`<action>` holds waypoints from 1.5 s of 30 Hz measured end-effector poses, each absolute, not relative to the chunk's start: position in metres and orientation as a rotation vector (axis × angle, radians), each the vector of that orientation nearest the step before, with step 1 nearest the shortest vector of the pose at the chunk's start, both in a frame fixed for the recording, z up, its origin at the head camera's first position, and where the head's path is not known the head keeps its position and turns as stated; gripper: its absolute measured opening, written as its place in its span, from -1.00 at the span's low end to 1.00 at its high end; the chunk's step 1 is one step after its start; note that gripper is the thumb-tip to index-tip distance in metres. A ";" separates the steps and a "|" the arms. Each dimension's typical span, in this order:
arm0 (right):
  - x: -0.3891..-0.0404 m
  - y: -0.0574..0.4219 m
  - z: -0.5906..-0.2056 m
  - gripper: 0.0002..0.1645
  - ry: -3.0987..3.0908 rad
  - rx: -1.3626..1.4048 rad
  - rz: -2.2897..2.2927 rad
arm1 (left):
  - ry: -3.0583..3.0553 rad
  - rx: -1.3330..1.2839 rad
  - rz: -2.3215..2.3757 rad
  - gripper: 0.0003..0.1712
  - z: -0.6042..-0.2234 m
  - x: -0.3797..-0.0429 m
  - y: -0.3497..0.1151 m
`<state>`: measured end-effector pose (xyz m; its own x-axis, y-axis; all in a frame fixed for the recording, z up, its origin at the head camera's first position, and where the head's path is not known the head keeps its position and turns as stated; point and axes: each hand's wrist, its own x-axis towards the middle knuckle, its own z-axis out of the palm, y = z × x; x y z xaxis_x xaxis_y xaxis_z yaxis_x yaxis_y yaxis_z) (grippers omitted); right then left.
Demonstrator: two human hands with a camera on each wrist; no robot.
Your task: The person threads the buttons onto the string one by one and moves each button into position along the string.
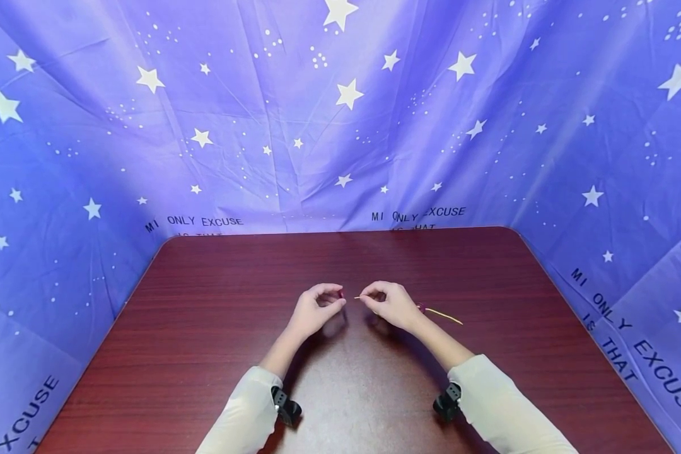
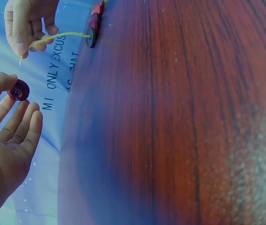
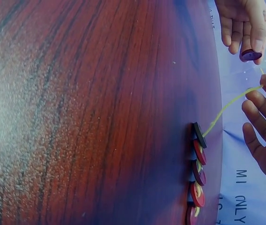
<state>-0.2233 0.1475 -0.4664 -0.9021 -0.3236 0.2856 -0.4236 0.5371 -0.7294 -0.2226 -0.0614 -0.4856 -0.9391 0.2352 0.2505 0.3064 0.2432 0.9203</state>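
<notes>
Between thumb and forefinger, my left hand [image 1: 316, 309] pinches a dark maroon button [image 2: 18, 90] with small holes in its middle. Facing it across a small gap, my right hand [image 1: 393, 305] pinches a yellow string [image 3: 233, 101] near its end, and the tip pokes out toward the button. From those fingers the string runs down to a row of several threaded buttons [image 3: 199, 173], dark and red by turns, lying on the table. In the head view the right hand hides most of that row; the string's tail [image 1: 445, 315] shows beyond the wrist.
The dark red wood-grain table [image 1: 232, 271] has rounded far corners. Behind it and along both sides hangs a blue-purple cloth [image 1: 295, 113] with white stars and printed words. A small black camera [image 1: 286, 407] is strapped at each sleeve cuff.
</notes>
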 end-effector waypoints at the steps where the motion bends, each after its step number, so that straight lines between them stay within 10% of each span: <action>1: -0.223 0.147 -0.467 -0.96 -2.651 0.649 1.299 | -2.431 -0.531 -1.825 -0.67 -0.482 -0.221 -0.061; 45: -0.222 0.140 -0.468 -0.96 -2.657 0.672 1.362 | -2.372 -0.597 -2.105 -0.64 -0.466 -0.208 -0.053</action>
<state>-0.2221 0.1401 -0.4676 -0.9004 -0.3445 0.2657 -0.4168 0.5081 -0.7537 -0.2080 -0.0533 -0.4664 -0.9280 0.3270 0.1784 0.2159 0.0821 0.9729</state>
